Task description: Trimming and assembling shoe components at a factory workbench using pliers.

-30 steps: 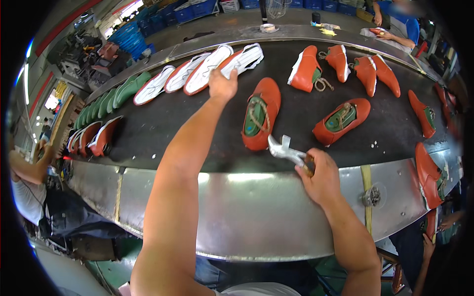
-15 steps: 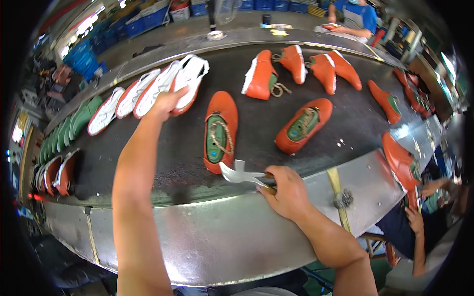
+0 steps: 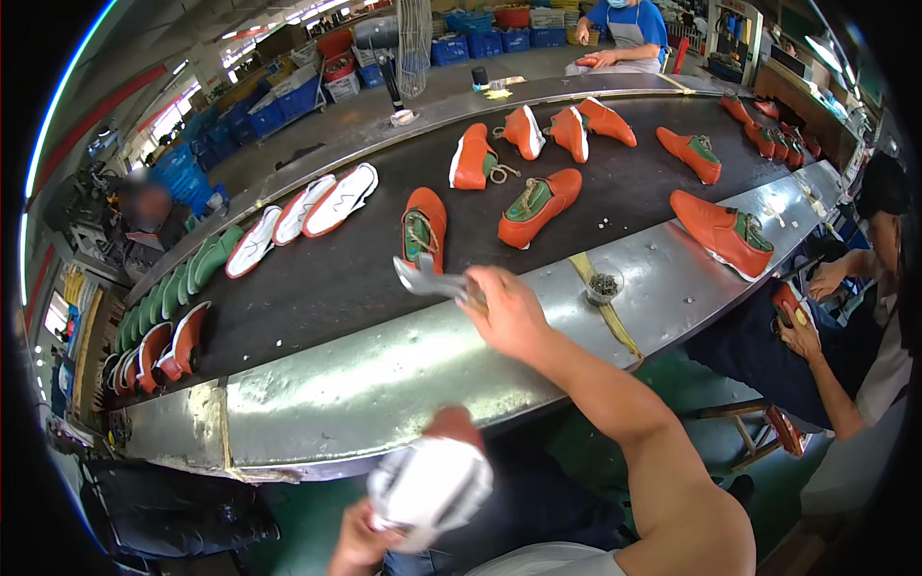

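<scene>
The place is a shoemaking workshop, most likely a factory floor. A long, metal-edged table (image 3: 336, 394) with a dark top carries orange-red shoes (image 3: 469, 158), several with green forms and cord inside, besides white-bottomed pieces (image 3: 341, 204) and a row of green shoe-shaped pieces (image 3: 206, 261). Metal pincers (image 3: 418, 276) and a clear cup of small metal bits (image 3: 604, 286) serve as bench gear. A worker in a blue shirt and apron (image 3: 626, 36) and a seated worker (image 3: 834, 384) handle reddish pieces. Blue crates (image 3: 485, 44) fill the background.
</scene>
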The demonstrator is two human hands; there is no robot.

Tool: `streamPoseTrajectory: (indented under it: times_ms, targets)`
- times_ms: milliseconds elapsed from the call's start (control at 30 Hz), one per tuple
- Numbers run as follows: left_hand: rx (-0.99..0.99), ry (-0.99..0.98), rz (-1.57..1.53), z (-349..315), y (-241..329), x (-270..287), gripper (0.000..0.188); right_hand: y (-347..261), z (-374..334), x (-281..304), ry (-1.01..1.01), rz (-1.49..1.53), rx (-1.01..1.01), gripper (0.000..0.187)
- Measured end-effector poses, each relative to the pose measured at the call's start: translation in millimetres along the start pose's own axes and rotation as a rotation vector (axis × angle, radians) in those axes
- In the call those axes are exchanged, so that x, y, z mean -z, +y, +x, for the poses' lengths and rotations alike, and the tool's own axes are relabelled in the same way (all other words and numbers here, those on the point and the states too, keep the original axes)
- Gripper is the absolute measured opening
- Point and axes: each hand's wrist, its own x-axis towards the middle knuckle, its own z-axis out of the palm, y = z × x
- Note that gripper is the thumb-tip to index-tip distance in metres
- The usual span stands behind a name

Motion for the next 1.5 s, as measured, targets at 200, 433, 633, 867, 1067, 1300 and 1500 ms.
streamPoseTrajectory:
  times_ms: [200,433,633,867,1067,1300,1500]
  targets:
    - [0.062,-0.193,0.213,-83,-90,-54,0.068,-106,-182,70,-0.609,0.486,-0.636,0.047]
    - [0.184,-0.403,0.737,-72,-89,-84,0.065,-158,-334,93,-0.888,0.316,-0.87,0.084]
    - [-0.009,-0.565,0.8,-3,-79,-143,0.065,-135,-312,99,-1.143,0.314,-0.477,0.072]
    - [0.017,-0.545,0.511,11,-80,-149,0.058,-110,-294,118,-0.956,0.349,-0.705,0.044]
    - [0.069,-0.484,0.73,14,-83,-166,0.063,-124,-316,118,-0.889,0.227,-0.658,0.035]
    - [0.004,-0.38,0.727,14,-96,-190,0.078,-124,-342,109,-0.491,0.299,-0.8,0.025]
    - [-0.238,0.013,0.058,-9,-67,-120,0.079,-150,-298,141,-0.544,0.712,-0.913,0.024]
